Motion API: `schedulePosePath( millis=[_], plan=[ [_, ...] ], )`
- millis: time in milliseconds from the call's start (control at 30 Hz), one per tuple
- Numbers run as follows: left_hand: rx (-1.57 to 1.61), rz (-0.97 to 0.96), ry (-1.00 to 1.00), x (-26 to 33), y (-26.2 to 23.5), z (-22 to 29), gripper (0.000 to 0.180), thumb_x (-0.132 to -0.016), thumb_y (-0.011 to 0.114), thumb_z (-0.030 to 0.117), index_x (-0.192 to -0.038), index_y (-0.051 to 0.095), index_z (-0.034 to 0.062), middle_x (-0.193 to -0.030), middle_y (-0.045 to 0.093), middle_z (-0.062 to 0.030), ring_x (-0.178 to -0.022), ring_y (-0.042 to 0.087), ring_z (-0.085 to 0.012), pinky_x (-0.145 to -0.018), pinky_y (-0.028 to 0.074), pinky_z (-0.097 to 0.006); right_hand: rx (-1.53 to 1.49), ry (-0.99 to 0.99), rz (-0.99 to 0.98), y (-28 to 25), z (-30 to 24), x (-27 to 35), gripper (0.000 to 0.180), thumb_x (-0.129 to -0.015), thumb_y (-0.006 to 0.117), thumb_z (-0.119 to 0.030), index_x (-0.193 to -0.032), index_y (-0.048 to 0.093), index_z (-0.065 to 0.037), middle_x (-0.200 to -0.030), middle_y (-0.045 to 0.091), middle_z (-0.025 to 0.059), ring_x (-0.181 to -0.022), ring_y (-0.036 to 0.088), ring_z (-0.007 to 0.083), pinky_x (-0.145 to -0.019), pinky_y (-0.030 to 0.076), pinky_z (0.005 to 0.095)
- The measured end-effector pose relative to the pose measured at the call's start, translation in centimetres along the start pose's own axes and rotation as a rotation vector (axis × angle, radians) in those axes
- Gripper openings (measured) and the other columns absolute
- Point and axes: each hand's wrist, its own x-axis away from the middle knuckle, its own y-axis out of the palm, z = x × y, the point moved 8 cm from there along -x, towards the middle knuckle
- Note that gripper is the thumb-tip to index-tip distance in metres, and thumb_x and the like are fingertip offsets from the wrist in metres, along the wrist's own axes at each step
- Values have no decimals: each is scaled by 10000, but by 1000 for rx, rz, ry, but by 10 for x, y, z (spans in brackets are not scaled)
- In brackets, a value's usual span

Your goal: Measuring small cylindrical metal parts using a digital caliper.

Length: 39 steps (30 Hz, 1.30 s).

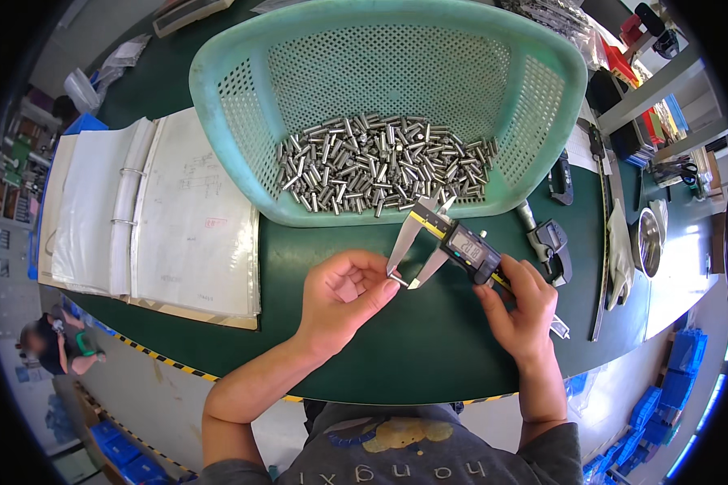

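Observation:
Between the thumb and fingers of my left hand [344,293] is a small metal pin [399,280], pinched at one end. My right hand [519,309] grips the digital caliper [471,252] by its slide, just below the display. The caliper's long jaws reach down to the left, with the pin between their tips. Whether both jaws touch the pin is too small to tell. Just beyond the caliper stands a green plastic basket [299,212], tilted toward me. Many short metal pins [388,162] lie heaped in its bottom.
An open ring binder [194,218] with sheets lies at left. Right of the basket are a digital micrometer [548,238], a long caliper [603,242], a glove [620,255] and a metal bowl [646,241]. Another person [57,339] sits at the far left. Blue bins [679,368] stand lower right.

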Motion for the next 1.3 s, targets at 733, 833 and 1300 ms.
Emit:
schedulePosePath(
  millis=[733, 833, 1300],
  plan=[
    [40, -16, 42, 5, 6, 3, 221, -816, 603, -36, -1022, 524, -20, -949, 593, -82, -869, 563, -120, -778, 455, -261, 49, -7, 32, -9, -3, -1, 307, -641, 782, -220, -777, 589, -24, -609, 565, 71, -463, 550, 212, -417, 421, 286],
    [106, -34, -22, 3, 13, 3, 262, -813, 596, -36, -1054, 495, -11, -974, 577, -89, -904, 558, -133, -803, 451, -275, 55, -22, 38, -11, -3, -1, 314, -631, 788, -231, -758, 584, -30, -601, 564, 68, -460, 549, 216, -414, 420, 289],
    [160, -78, -58, 6, 13, -8, 197, -834, 606, -6, -997, 496, -6, -954, 587, -86, -877, 574, -140, -810, 464, -275, 56, 12, -4, -9, 1, 1, 302, -635, 776, -208, -777, 584, -22, -616, 561, 81, -467, 538, 222, -430, 419, 296]
  ],
)
